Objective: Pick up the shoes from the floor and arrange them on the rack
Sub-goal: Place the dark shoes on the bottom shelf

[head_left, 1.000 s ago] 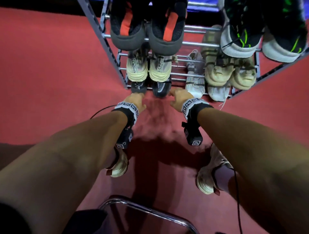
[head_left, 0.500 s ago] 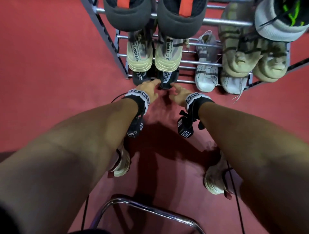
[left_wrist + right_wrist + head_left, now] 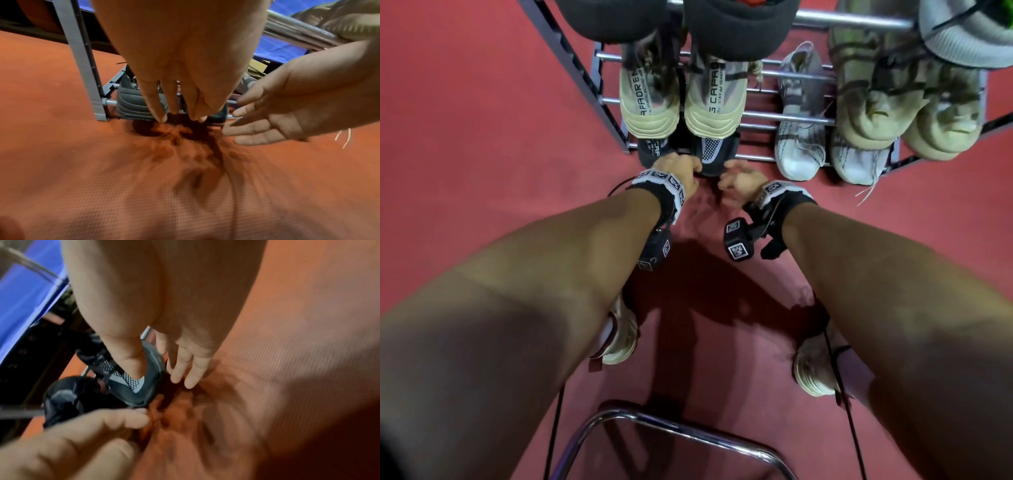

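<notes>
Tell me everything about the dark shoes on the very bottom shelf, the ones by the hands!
The dark shoes are a black and grey pair with thick rubbery soles, and one has a white dotted mesh patch on its toe. They sit side by side at the left end of the rack, on its lowest bars, toes sticking out over the red floor, under the cream pair. The left hand reaches over them with straight fingers. The right hand is open beside them, gripping nothing.

Under you: red floor (image 3: 465, 178) with fine grid weave, seen close from left wrist (image 3: 102, 178). Hard light from above; dark shadow (image 3: 688, 274) pools on floor between your feet. Chrome tube (image 3: 681, 423), bent, at bottom edge. Blue sheet (image 3: 273, 47) behind, low down.
</notes>
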Demonstrator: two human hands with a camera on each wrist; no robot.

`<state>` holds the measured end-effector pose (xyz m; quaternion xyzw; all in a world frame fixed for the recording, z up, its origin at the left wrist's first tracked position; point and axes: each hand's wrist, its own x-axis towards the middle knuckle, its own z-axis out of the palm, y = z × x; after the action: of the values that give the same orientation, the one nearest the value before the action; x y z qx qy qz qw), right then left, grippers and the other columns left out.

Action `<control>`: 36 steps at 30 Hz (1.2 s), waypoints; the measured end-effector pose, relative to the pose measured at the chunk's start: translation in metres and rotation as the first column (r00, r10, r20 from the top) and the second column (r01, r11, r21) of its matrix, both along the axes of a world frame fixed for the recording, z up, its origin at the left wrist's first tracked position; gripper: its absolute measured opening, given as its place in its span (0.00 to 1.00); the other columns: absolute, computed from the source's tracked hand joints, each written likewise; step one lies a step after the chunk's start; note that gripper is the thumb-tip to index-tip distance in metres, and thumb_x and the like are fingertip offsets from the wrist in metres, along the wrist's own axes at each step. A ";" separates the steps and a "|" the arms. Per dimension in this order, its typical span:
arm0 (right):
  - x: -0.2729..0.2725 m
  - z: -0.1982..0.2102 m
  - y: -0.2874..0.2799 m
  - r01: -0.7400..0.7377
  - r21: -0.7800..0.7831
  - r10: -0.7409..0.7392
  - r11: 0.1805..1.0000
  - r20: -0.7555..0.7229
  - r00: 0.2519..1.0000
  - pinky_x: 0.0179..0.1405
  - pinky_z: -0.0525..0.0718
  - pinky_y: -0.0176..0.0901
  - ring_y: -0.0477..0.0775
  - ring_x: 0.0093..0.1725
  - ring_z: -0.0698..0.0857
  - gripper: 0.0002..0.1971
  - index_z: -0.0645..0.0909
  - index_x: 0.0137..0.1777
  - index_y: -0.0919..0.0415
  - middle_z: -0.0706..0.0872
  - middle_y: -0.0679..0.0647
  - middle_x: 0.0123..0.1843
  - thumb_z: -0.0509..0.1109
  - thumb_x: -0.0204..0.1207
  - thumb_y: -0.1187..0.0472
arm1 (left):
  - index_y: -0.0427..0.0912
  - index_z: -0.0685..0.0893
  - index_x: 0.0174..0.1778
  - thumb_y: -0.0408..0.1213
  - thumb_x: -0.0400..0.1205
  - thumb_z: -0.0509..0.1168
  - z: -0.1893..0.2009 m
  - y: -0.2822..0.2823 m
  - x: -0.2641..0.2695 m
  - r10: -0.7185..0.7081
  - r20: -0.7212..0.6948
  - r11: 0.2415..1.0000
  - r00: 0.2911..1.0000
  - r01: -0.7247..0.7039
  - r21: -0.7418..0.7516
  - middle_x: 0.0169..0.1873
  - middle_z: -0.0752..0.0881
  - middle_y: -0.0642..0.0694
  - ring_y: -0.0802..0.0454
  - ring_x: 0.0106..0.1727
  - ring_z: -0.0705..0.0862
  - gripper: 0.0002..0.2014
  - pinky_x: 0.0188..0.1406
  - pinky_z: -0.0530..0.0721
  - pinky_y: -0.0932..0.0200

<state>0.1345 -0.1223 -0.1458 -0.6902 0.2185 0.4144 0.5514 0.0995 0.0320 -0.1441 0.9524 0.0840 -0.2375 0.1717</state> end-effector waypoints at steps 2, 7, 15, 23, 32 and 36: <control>0.002 0.001 0.000 0.167 0.067 -0.164 0.984 -0.057 0.985 0.60 0.83 0.56 0.54 0.49 0.83 0.17 0.71 0.55 0.53 0.82 0.53 0.41 0.68 0.76 0.73 | 0.53 0.87 0.52 0.39 0.76 0.63 0.000 -0.001 -0.006 -0.015 0.021 1.000 1.000 0.015 -0.005 0.50 0.89 0.45 0.40 0.54 0.86 0.11 0.59 0.84 0.53; 0.015 -0.007 0.001 0.192 0.102 -0.179 0.976 -0.124 0.976 0.51 0.88 0.47 0.53 0.40 0.85 0.07 0.81 0.49 0.66 0.85 0.59 0.46 0.73 0.78 0.62 | 0.49 0.80 0.68 0.40 0.78 0.65 -0.007 0.000 -0.013 0.058 0.016 0.996 0.998 -0.057 -0.073 0.59 0.87 0.44 0.42 0.60 0.85 0.21 0.62 0.82 0.52; 0.024 0.006 0.009 0.216 0.054 -0.208 0.975 -0.137 0.969 0.33 0.89 0.35 0.56 0.34 0.89 0.06 0.78 0.41 0.69 0.84 0.61 0.40 0.66 0.81 0.73 | 0.54 0.67 0.76 0.49 0.76 0.63 -0.010 -0.006 -0.004 0.341 0.039 0.899 0.939 -0.313 -0.307 0.55 0.87 0.40 0.39 0.55 0.86 0.30 0.60 0.84 0.47; 0.020 0.012 -0.006 -0.019 0.125 0.043 0.992 -0.196 0.980 0.42 0.90 0.38 0.48 0.38 0.88 0.07 0.77 0.44 0.61 0.83 0.54 0.45 0.61 0.82 0.70 | 0.47 0.71 0.59 0.35 0.83 0.59 0.000 -0.025 0.003 0.682 -0.253 0.421 0.687 -0.651 -0.631 0.38 0.83 0.39 0.48 0.26 0.82 0.10 0.37 0.90 0.48; 0.013 0.015 -0.008 -0.061 0.092 0.074 0.994 -0.145 0.987 0.54 0.87 0.49 0.57 0.47 0.87 0.05 0.81 0.42 0.59 0.90 0.51 0.29 0.69 0.78 0.60 | 0.46 0.69 0.48 0.25 0.78 0.65 0.015 -0.016 -0.015 0.555 -0.400 0.429 0.730 -0.662 -0.614 0.33 0.81 0.35 0.45 0.25 0.82 0.14 0.27 0.87 0.49; 0.021 0.002 -0.026 -0.127 -0.028 0.126 0.992 -0.037 0.991 0.56 0.86 0.50 0.52 0.46 0.83 0.09 0.75 0.44 0.52 0.83 0.51 0.44 0.73 0.73 0.65 | 0.45 0.73 0.47 0.33 0.79 0.65 0.019 -0.015 -0.028 0.495 -0.271 0.603 0.825 -0.551 -0.577 0.30 0.85 0.40 0.48 0.25 0.84 0.07 0.33 0.87 0.49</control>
<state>0.1557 -0.1480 -0.1442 -0.7035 0.1904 0.4572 0.5097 0.0718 0.0171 -0.1253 0.7596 0.2811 -0.2300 0.5395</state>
